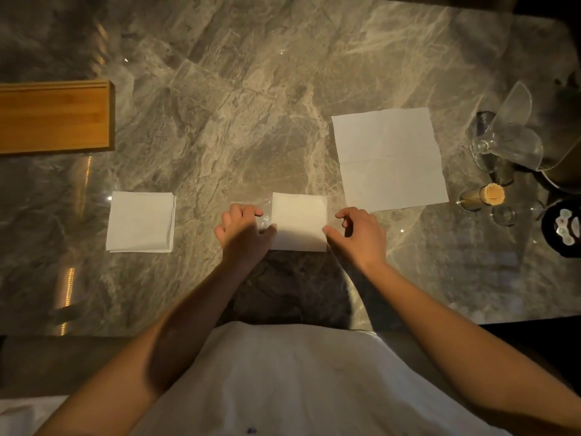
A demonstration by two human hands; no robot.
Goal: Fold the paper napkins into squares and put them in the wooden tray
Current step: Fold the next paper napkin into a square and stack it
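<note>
A folded white napkin square [298, 221] lies flat on the marble table in front of me. My left hand [243, 231] rests at its left edge with the thumb touching the paper, fingers curled. My right hand [358, 234] sits at its right edge, thumb tip against the paper. Neither hand lifts the napkin. A small stack of folded napkins [140, 222] lies to the left. An unfolded napkin [388, 158] with crease lines lies flat to the right, farther back. The wooden tray [53, 116] is at the far left edge, partly cut off, with nothing visible inside it.
Clear glasses [506, 143] lie and stand at the right edge. A glass holder of toothpicks [493, 195] stands beside them, and a dark round object [562, 226] sits nearer me. The table's front edge runs just below my forearms.
</note>
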